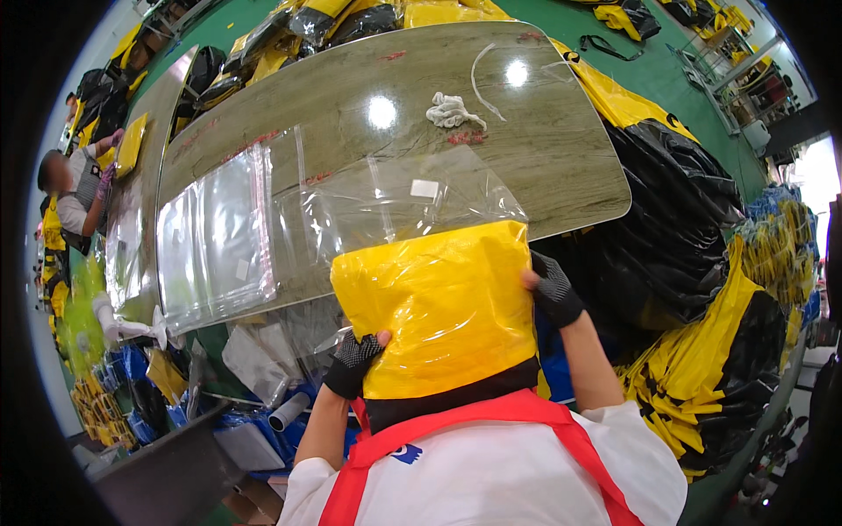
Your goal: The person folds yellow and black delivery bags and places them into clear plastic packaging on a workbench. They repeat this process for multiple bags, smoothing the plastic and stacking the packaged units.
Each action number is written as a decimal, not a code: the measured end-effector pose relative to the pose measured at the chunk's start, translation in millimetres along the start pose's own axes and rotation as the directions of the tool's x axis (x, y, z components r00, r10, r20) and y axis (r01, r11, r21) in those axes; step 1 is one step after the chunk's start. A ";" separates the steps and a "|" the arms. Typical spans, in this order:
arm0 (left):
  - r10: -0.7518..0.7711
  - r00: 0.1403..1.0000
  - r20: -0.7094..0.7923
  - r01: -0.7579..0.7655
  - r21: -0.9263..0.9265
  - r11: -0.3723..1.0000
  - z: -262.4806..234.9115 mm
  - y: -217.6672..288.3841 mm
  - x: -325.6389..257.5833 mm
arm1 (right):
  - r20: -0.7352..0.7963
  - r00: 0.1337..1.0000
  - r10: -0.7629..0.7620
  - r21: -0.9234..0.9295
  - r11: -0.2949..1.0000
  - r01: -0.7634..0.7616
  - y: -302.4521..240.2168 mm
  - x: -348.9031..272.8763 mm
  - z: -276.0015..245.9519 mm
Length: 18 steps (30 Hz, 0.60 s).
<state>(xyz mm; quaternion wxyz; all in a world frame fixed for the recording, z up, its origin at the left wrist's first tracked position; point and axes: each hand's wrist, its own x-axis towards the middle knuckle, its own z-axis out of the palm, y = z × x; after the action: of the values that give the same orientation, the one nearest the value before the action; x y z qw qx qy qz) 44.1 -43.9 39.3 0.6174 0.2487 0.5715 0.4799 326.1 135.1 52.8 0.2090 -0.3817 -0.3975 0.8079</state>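
A folded yellow-and-black fabric piece (438,302) rests against my front at the table edge, partly inside a clear plastic bag (403,197). The bag's loose upper part spreads over the tabletop and carries a small white label. At the lower left side of the bundle, my left hand (355,359) pinches it with the thumb on top. My right hand (556,289) grips its upper right edge, thumb in front and fingers behind. Both hands wear dark fingertip-less gloves with a dotted texture.
Flat clear bags (215,241) are stacked on the wood-grain table (342,96) to the left. A crumpled white cloth (452,111) lies farther back. Yellow-and-black fabric (653,188) heaps along the right side. Another person (83,188) handles a yellow bundle at the far left.
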 end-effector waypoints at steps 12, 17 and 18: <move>0.057 0.998 0.012 -0.058 0.181 0.982 -1.5 16.5 -9.4 | -0.069 0.998 -0.015 -0.124 0.992 0.007 6.9 -1.6 20.4; -0.039 0.994 -0.100 0.029 -0.103 0.994 -15.1 31.8 8.4 | 0.083 0.991 -0.103 -0.097 0.989 0.111 6.0 -7.7 27.7; -0.004 0.998 -0.066 0.012 0.122 0.992 -4.7 39.2 11.1 | 0.089 0.988 -0.125 -0.043 0.991 0.129 -1.3 -2.5 23.1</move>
<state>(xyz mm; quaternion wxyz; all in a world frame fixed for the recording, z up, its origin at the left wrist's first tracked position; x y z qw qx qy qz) 26.4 -19.1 66.6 0.5838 0.2678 0.6208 0.4496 309.6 123.1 64.0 0.2336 -0.3255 -0.4491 0.7986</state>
